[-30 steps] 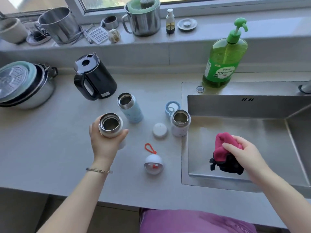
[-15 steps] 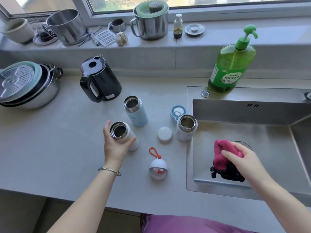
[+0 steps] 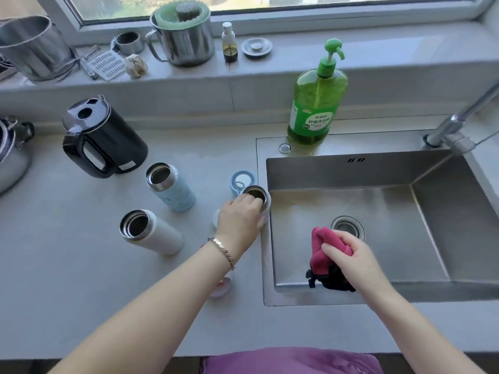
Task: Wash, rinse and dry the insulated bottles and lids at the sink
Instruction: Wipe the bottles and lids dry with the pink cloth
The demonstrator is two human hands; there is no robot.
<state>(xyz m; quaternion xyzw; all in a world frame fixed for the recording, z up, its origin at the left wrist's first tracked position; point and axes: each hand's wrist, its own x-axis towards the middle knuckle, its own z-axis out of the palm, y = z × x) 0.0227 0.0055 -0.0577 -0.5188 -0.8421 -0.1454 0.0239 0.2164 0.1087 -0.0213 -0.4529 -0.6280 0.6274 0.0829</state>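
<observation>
Left hand (image 3: 240, 215) is closed around the upper part of a small uncapped bottle (image 3: 259, 195), which stands on the worktop (image 3: 81, 279) just beside the left rim of the sink (image 3: 378, 171), with a blue lid (image 3: 241, 180) just behind it. Right hand (image 3: 348, 259) grips a bunched pink-and-black cloth (image 3: 322, 240) over the sink basin, near the drain. Further left of the sink, a white bottle (image 3: 159, 234) and a pale blue bottle (image 3: 175, 191) stand uncapped, apart from both hands.
</observation>
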